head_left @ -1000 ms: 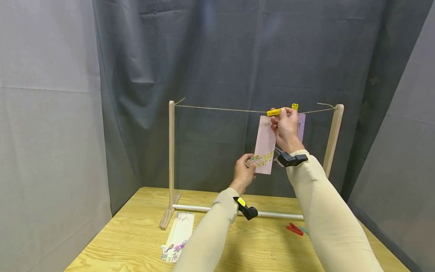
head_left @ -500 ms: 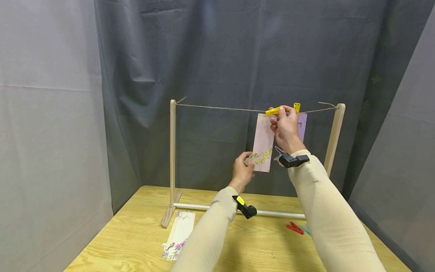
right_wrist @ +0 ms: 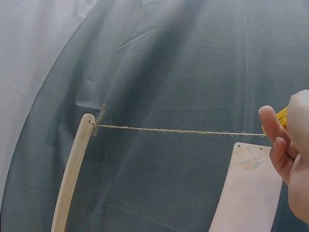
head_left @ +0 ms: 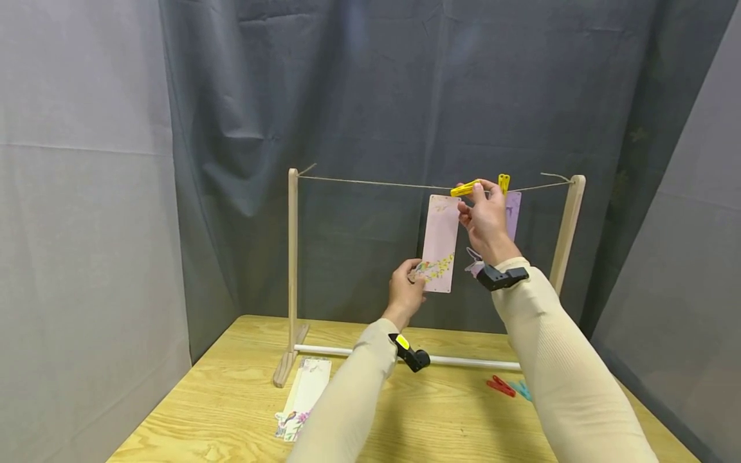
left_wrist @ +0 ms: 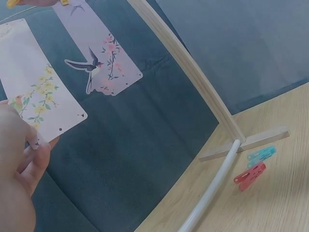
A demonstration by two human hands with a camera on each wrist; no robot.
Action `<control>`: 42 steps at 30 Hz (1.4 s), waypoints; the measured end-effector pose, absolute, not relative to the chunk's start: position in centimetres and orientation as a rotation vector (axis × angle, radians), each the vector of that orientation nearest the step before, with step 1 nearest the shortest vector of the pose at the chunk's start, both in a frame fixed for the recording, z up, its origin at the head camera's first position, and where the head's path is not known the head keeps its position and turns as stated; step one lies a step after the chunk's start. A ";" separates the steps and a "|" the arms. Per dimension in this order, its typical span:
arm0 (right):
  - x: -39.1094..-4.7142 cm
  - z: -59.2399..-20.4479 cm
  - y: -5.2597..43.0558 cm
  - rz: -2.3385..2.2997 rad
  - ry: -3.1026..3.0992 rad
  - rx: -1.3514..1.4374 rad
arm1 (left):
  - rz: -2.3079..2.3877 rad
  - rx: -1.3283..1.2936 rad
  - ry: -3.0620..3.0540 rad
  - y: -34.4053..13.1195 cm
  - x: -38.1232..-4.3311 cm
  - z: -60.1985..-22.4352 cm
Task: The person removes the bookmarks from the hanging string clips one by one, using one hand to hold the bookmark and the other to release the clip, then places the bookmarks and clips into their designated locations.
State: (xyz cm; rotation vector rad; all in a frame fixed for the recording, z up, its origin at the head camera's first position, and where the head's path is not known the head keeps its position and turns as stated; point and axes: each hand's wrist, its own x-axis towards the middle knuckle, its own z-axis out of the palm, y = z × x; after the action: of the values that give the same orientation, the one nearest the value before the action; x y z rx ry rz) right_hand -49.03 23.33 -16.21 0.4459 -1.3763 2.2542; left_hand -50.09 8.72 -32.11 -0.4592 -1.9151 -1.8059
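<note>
My left hand (head_left: 406, 287) pinches the lower left edge of a pale pink bookmark card (head_left: 440, 235) printed with a bird and yellow blossoms. The card stands upright, its top just below the twine (head_left: 370, 182). Up at the twine, my right hand (head_left: 486, 215) pinches a yellow clothespin (head_left: 464, 189), tilted and pointing left. Another yellow clothespin (head_left: 504, 183) holds a lilac card (head_left: 514, 209) on the twine, partly hidden behind my right hand. In the left wrist view that lilac card (left_wrist: 104, 53) shows a swallow and pink blossoms.
Two wooden posts (head_left: 292, 257) carry the twine, joined low down by a white rod (head_left: 330, 350). Stacked flowered cards (head_left: 307, 395) lie on the table at left. A red clothespin (head_left: 501, 386) and a teal one (head_left: 522, 390) lie at right. A grey curtain hangs behind.
My left hand has shifted left with the pink card, opening more space from my right hand. The right hand stays at the twine, its yellow clothespin tilting a little more.
</note>
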 end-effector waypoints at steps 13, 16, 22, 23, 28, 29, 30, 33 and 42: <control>-48.8 -18.0 23.9 2.251 -1.499 0.482 | -1.809 -0.428 -1.906 7.2 -50.2 -32.9; -48.8 -18.3 23.9 2.268 -1.503 0.507 | -1.816 -0.432 -1.904 7.1 -50.1 -33.1; -48.7 -18.3 23.5 2.284 -1.501 0.555 | -1.802 -0.427 -1.924 6.9 -49.7 -33.1; -48.6 -18.3 23.5 2.282 -1.503 0.558 | -1.797 -0.424 -1.929 6.9 -49.7 -33.1; -48.6 -18.6 23.5 2.261 -1.518 0.540 | -1.796 -0.425 -1.927 6.6 -49.7 -33.3; -48.7 -18.7 23.5 2.264 -1.517 0.539 | -1.797 -0.426 -1.926 6.5 -49.7 -33.4; -48.7 -18.8 23.5 2.264 -1.520 0.535 | -1.800 -0.425 -1.925 6.5 -49.7 -33.5; -48.7 -19.2 23.5 2.276 -1.534 0.537 | -1.811 -0.423 -1.921 6.2 -49.7 -33.9; -48.5 -19.9 23.8 2.254 -1.573 0.573 | -1.830 -0.459 -1.924 5.4 -49.6 -34.4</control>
State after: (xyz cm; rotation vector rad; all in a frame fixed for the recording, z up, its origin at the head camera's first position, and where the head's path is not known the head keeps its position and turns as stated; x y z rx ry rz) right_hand -48.54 23.77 -19.90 0.5735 -1.5733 2.2542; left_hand -49.60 5.39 -34.43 -0.4594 -1.9243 -1.8304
